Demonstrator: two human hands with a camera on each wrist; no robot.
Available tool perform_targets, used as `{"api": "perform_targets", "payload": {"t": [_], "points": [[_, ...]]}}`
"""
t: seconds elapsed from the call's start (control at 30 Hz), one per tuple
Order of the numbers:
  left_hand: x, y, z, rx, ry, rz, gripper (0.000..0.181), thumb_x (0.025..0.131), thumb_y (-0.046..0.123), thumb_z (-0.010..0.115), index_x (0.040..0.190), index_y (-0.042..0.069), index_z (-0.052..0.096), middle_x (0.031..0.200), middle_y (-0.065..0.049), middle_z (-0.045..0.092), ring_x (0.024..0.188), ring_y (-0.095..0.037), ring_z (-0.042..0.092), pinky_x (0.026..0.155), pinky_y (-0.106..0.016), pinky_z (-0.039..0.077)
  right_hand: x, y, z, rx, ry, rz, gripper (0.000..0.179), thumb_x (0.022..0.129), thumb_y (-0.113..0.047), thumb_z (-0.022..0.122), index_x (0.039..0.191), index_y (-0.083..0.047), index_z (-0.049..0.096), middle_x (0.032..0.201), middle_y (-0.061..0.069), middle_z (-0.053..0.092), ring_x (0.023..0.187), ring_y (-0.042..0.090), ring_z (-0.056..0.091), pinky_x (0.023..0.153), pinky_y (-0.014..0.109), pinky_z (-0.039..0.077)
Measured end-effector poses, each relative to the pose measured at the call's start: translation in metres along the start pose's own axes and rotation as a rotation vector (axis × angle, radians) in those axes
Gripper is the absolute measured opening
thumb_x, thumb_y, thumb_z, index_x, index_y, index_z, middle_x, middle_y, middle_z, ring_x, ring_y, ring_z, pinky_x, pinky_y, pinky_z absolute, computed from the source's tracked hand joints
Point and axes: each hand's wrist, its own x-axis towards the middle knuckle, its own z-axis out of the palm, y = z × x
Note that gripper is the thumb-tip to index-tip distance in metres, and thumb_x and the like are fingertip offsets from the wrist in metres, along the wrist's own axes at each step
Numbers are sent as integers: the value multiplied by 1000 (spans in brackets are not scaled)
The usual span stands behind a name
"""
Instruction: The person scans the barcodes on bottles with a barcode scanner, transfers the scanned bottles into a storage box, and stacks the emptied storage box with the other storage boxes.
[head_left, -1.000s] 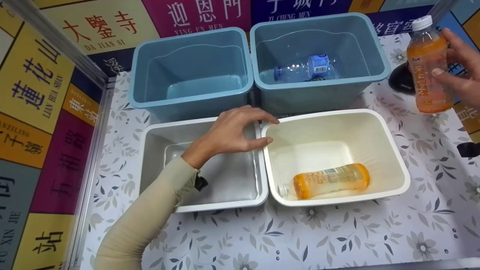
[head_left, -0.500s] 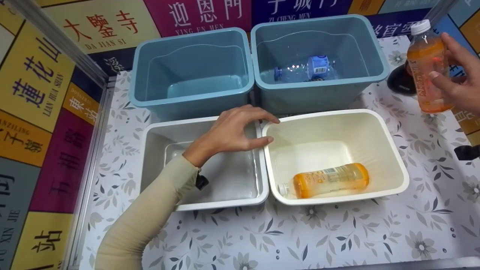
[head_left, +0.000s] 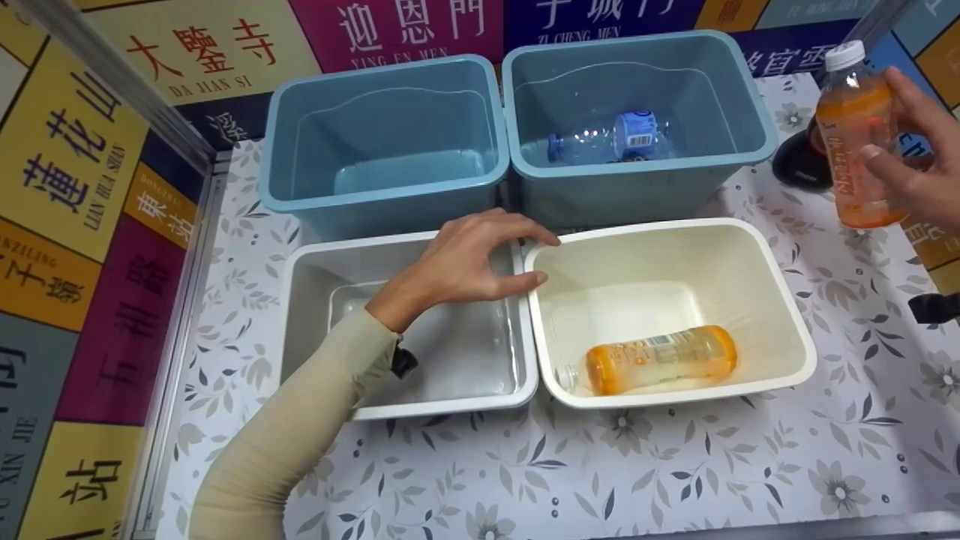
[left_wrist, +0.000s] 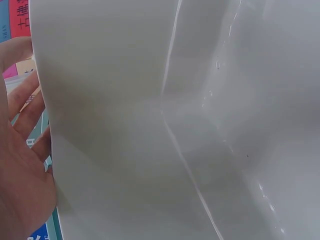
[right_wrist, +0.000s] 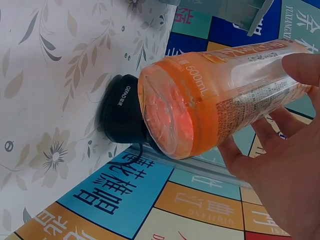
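1. The right hand [head_left: 926, 150] is wrapping thumb and fingers round a clear plastic bottle with orange printing and a white cap [head_left: 847, 127], holding it cap-up, in the air, at the far right.
2. Just behind, a rounded black plastic device [head_left: 799, 165] is standing on the table; a red glow is showing on the bottle's base. Contact: cannot tell.
3. Judgement: the step seems to be presenting the bottle to this device. Doing it well is calling for a light grip, a steady tilt, and fingers clear of the small print.
4. Surroundings, front row: the left hand [head_left: 476, 259] is spreading thumb and fingers loosely apart at the seam of the bins, grasping nothing, and is partly covering a grey-white plastic bin [head_left: 442, 367].
5. Beside it, a cream plastic bin [head_left: 637, 262] is holding a lying orange-ended bottle [head_left: 664, 360].
6. Back row: a left blue plastic bin [head_left: 405, 112] is standing beside a right blue plastic bin [head_left: 637, 86] containing a clear blue-labelled bottle [head_left: 607, 139]; the latter bin's corner is crowding the device's left side.
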Motion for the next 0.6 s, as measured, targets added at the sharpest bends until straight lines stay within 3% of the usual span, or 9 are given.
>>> {"api": "perform_targets", "payload": {"t": [0.1, 0.23, 0.4, 0.6], "points": [[0, 0, 0, -3, 1, 1, 42, 88, 63, 60, 125, 47, 64, 122, 32, 61, 110, 2, 55, 90, -29, 48, 0, -1, 0, 24, -27, 20, 74, 106, -25, 46, 156, -52, -2, 166, 6, 24, 153, 25, 23, 122, 43, 27], [-1, 0, 0, -7, 1, 4, 42, 88, 63, 60, 126, 47, 64, 122, 32, 61, 110, 3, 55, 90, -29, 47, 0, -5, 0, 52, -55, 34, 73, 107, -25, 43, 155, -53, -5, 167, 5, 22, 154, 25, 21, 120, 62, 19], [0, 1, -1, -6, -2, 0, 42, 87, 63, 60, 126, 47, 64, 121, 32, 62, 108, 3, 55, 89, -29, 47, -1, -10, -1, 69, -35, 29, 72, 107, -24, 44, 156, -52, -2, 165, 5, 25, 155, 21, 22, 120, 64, 15], [0, 1, -1, 3, 0, -8, 42, 86, 62, 62, 125, 47, 64, 119, 31, 63, 105, 2, 55, 84, -29, 48, -4, -19, -2, 106, 10, 16, 73, 105, -22, 47, 157, -50, 3, 162, 0, 29, 152, 15, 28, 124, 49, 17]]}}
